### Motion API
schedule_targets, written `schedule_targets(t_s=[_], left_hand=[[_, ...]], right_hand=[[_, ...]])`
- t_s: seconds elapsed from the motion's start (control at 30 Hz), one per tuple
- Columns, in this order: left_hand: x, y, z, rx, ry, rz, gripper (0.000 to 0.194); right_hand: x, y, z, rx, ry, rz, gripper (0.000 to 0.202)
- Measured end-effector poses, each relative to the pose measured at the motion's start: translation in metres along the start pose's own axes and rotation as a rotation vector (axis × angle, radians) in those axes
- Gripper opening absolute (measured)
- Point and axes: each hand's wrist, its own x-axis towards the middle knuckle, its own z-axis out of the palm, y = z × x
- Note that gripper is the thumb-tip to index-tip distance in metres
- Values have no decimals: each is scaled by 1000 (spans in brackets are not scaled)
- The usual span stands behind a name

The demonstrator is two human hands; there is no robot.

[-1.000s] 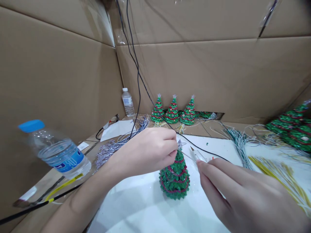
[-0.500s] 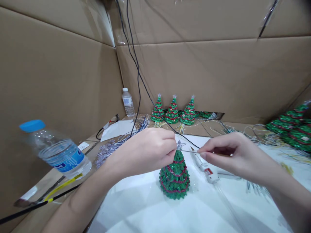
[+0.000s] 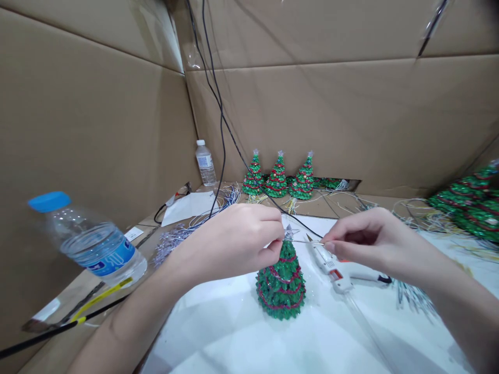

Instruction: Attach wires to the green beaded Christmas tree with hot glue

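A small green tree (image 3: 283, 288) with red garlands and a clear star (image 3: 289, 233) on its tip stands upright on the white board (image 3: 210, 332). My left hand (image 3: 249, 236) is closed beside the treetop, its fingertips pinching one end of a thin pale wire (image 3: 304, 241). The other end sits between the thumb and forefinger of my right hand (image 3: 358, 236). Stretched nearly level, the wire passes by the tree's tip; whether it touches the star I cannot tell. Behind and right of the tree lies a white glue gun (image 3: 339, 279), partly under my right hand.
Three finished-looking trees (image 3: 276, 179) stand at the back, with more (image 3: 479, 208) at the far right. A blue-capped bottle (image 3: 105, 252) is at left, a smaller bottle (image 3: 205, 164) in the back corner. Black cables (image 3: 222, 114) hang down; wire bundles (image 3: 171, 241) lie around.
My right hand has moved slightly up and to the right, uncovering the glue gun's handle. My left hand and the tree have hardly moved.
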Motion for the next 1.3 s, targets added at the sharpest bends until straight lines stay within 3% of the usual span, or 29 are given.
schedule_targets(t_s=[0.2,0.37,0.43,0.57,0.73,0.83,0.97,1.23,1.3], left_hand=[[-1,2,2,53,23,11,18],[-1,3,2,90,5,9,18],[-1,3,2,103,5,13,18],[-1,4,2,134,19,31,20],[-2,4,4,135,25,7,26],[-3,4,5,134,20,17,26],[-4,6,4,217,17,40,24],[-4,6,0,217,-52,55,22],[-3,6,-2,190,-76,33,20]], right_hand=[[-26,-23,18,-464,323,-294,21],[-37,-23,42,-870,596,-495,23],[-40,-23,51,-1017,674,-535,22],[-45,-30,63,-1164,762,-477,21],[-47,-56,67,-1288,561,-508,18],[-47,-71,73,-1348,554,-436,20],[-46,-80,77,-1291,535,-474,19],[-20,-80,34,-1177,370,-375,26],[-13,-77,22,-1061,333,-367,25]])
